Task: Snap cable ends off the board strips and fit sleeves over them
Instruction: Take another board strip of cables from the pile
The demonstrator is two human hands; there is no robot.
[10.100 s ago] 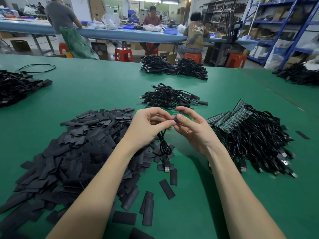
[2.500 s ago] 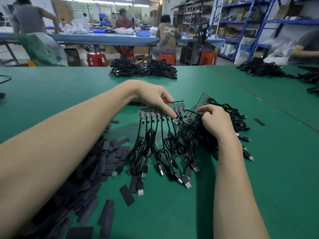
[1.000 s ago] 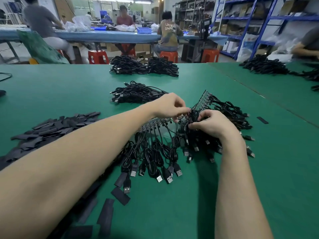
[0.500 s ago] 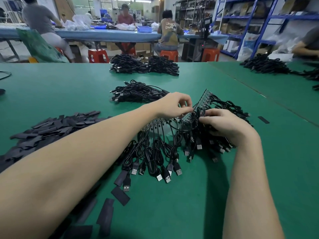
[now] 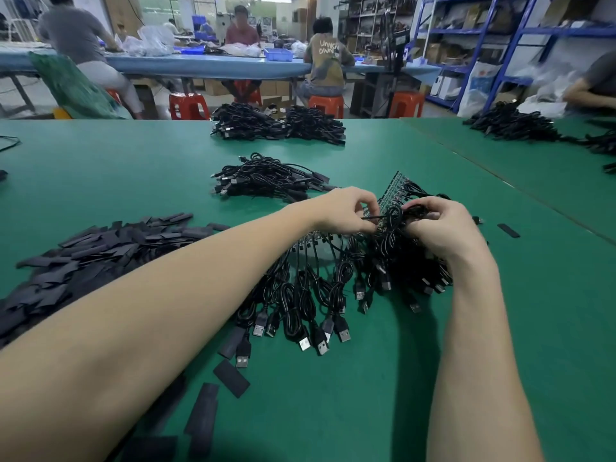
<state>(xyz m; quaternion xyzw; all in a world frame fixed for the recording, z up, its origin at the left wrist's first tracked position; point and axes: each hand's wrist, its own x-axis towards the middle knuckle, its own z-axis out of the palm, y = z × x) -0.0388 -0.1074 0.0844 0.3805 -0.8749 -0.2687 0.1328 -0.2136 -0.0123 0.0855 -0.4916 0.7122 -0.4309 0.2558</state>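
A bundle of black USB cables [image 5: 313, 295] lies mid-table, their far ends soldered to green board strips [image 5: 395, 190]. My left hand [image 5: 346, 211] reaches across and pinches a cable end at the top of a strip. My right hand [image 5: 443, 228] grips a looped cable against the strips right beside it. Both hands nearly touch. A large heap of flat black sleeves [image 5: 100, 248] lies to the left, with loose sleeves [image 5: 231, 378] near my left forearm. The strip's near part is hidden under my hands.
A pile of finished cables [image 5: 266, 178] sits just beyond my hands, and more cable piles [image 5: 276, 125] lie at the far edge and on the right-hand table [image 5: 513, 126]. One stray sleeve [image 5: 508, 230] lies right. People work at a blue bench behind.
Over ten seconds my hands left a single cable and went to the board strips. In the last second both hands stayed there, the right hand shifting slightly right and closing on a looped cable.
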